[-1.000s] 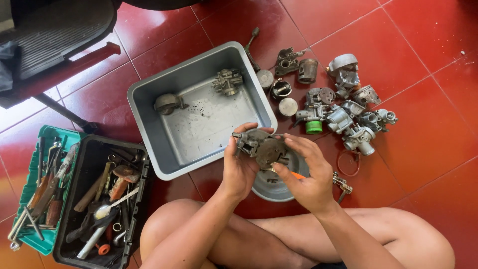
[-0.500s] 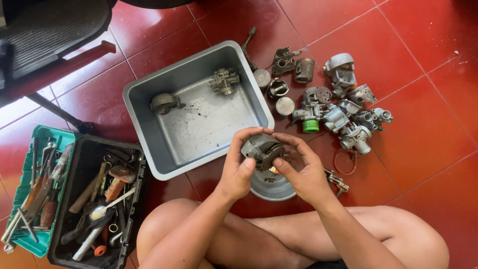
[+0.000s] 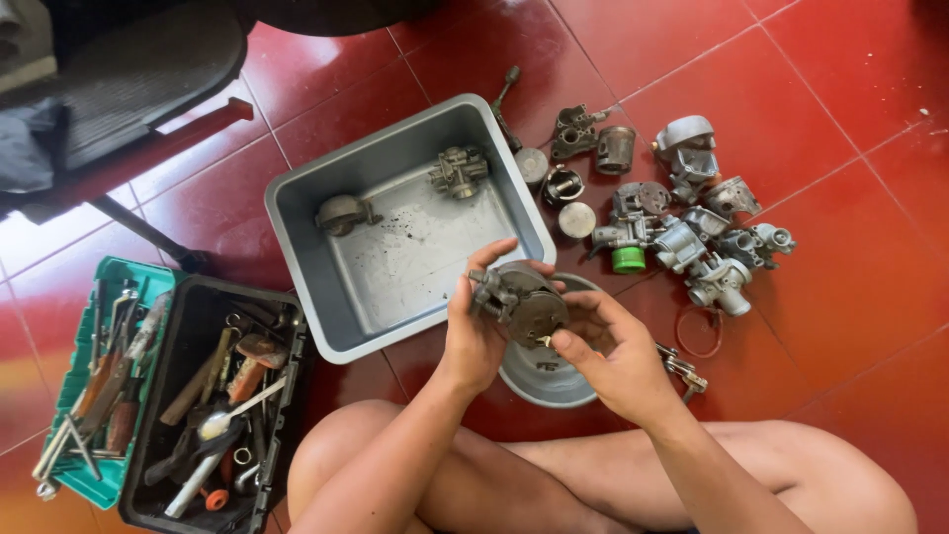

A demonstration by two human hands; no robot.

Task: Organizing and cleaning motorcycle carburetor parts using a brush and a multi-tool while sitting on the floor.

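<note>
Grey metal carburettor [image 3: 521,309] held up in both hands, above a shallow round metal dish [image 3: 554,381] on the floor. Left hand [image 3: 474,331] wraps the part from the left side, fingers curled over the top, closed on it. Right hand [image 3: 611,351] cups it from the right/below, fingertips on the round bowl face, also gripping; something small and orange-ish shows just under the part, too small to ID. Person sits cross-legged, bare knees at bottom of frame.

Surroundings:
- Red tiled floor [image 3: 850,297] w/ pale grout lines.
- Grey rectangular metal tray [image 3: 297,227] just beyond the hands, tilted diag. in view. Inside: a 2nd carb body [image 3: 457,173] near the far corner, a rounded metal part [image 3: 341,213] near the left wall. Tray bottom stained, speckled.
- Heap of carb parts [image 3: 692,237] to the right of the tray, well apart from the hands: several bodies, caps, round lids, one w/ a green cap [image 3: 628,260]. Thin wire ring [image 3: 700,331] lies nearer, beside the heap.
- Small metal fitting [image 3: 682,368] on the floor just right of the right wrist.
- Black toolbox [image 3: 213,396] at left, open, packed w/ hand tools; teal lift-out tray [image 3: 94,386] touching its left side, also w/ tools.
- Dark chair/seat base [image 3: 129,69] top left, partly out of frame.
</note>
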